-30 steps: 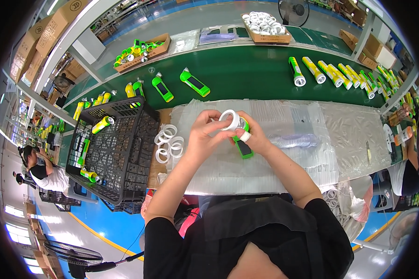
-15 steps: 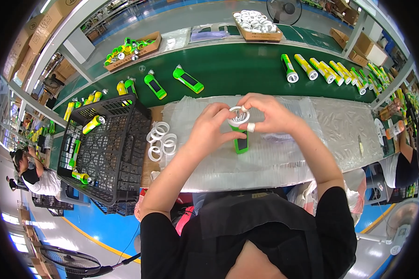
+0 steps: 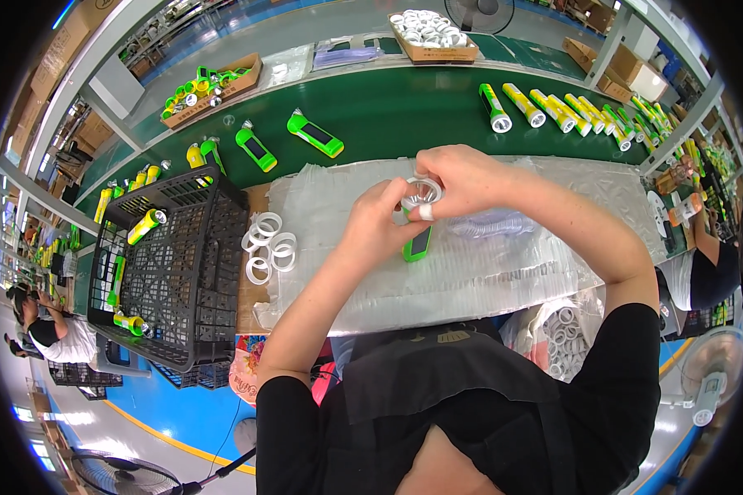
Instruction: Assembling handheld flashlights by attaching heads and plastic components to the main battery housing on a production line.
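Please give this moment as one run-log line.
left hand: on white ring; right hand: on white ring; green flashlight: under ring; loose white rings: beside black crate

The left hand [image 3: 373, 216] and the right hand [image 3: 464, 183] stand close together, fingers [image 3: 395, 191] curled inward, with the right elbow [image 3: 638, 279] bent widely outward.

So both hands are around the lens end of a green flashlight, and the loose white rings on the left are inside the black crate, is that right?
Not quite: the head view shows the loose white rings outside the black crate, to its right. The left hand and right hand are around the lens end of a green flashlight.
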Demonstrator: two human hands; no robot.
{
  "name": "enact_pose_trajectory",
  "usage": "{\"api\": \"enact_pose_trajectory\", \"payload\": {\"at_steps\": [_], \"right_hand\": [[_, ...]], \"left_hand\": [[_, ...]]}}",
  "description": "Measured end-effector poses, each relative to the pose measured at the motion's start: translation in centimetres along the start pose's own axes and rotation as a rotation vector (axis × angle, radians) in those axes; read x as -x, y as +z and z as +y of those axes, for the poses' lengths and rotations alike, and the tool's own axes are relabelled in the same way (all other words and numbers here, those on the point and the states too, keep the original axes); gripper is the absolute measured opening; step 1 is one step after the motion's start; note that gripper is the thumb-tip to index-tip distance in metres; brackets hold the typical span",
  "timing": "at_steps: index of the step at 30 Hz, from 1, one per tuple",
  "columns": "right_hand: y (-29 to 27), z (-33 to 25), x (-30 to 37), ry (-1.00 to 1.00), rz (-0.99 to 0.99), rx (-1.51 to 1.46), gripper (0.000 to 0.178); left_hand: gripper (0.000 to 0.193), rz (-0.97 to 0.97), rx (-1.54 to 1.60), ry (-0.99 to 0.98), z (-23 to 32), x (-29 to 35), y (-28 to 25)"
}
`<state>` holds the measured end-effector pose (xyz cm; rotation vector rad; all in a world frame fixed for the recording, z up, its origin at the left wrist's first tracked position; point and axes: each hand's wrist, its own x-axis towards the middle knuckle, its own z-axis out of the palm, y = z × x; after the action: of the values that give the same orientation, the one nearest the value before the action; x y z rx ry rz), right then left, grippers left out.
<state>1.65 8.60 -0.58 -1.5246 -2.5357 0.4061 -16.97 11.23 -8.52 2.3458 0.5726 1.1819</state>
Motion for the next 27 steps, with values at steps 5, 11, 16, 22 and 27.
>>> {"api": "enact_pose_trajectory", "payload": {"at_steps": [5, 11, 16, 22, 27], "right_hand": [[0.3, -2.1, 0.0, 0.392, 0.032, 0.134, 0.045], [-0.5, 1.7, 0.6, -0.230, 0.034, -0.129, 0.050], [0.0, -0.3, 0.8, 0.089, 0.096, -0.119, 0.053], [1.0, -0.8, 0.6, 0.327, 0.159, -0.049, 0.060], [0.0, -1.1, 0.2, 0.463, 0.062, -0.003, 0.060]], "left_hand": [[0.041, -0.017, 0.010, -0.057, -0.1, 0.1, 0.0], [0.040, -0.015, 0.040, -0.003, 0.4, -0.3, 0.2], [0.039, -0.033, 0.065, 0.018, 0.1, -0.2, 0.0], [0.039, -0.005, -0.072, 0.045, -0.5, -0.7, 1.2], [0.039, 0.019, -0.047, 0.034, -0.6, -0.7, 1.1]]}}
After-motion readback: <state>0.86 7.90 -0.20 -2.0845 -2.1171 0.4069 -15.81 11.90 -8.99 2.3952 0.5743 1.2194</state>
